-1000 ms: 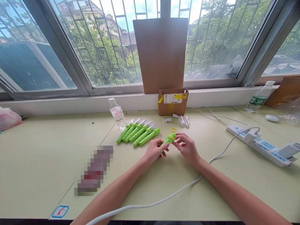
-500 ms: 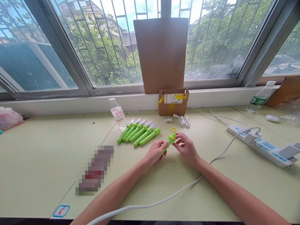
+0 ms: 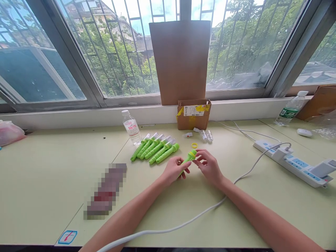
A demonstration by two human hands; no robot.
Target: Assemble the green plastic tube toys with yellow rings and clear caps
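My left hand point(image 3: 175, 170) is closed around a green plastic tube point(image 3: 189, 156), flashlight-like, with a threaded upper end and a yellow ring around it. The tube slants up to the right. At its threaded end, the bent fingers of my right hand point(image 3: 208, 166) grip from the side. Just beyond lies a loose yellow ring point(image 3: 194, 145). To the left rest several similar green tubes point(image 3: 151, 148) in a slanted row, most with clear tips; the nearest one point(image 3: 168, 153) shows a bare threaded end.
Clear caps point(image 3: 206, 136) and small white parts point(image 3: 187, 134) lie before a cardboard box point(image 3: 193, 119). A water bottle point(image 3: 131, 127) stands behind the tubes. A white cable point(image 3: 183, 223) crosses under my right forearm; a power strip point(image 3: 294, 162) sits at right.
My left hand's fingers have loosened and shifted slightly on the green tube, which has tilted a little. My right hand stays at its threaded end.
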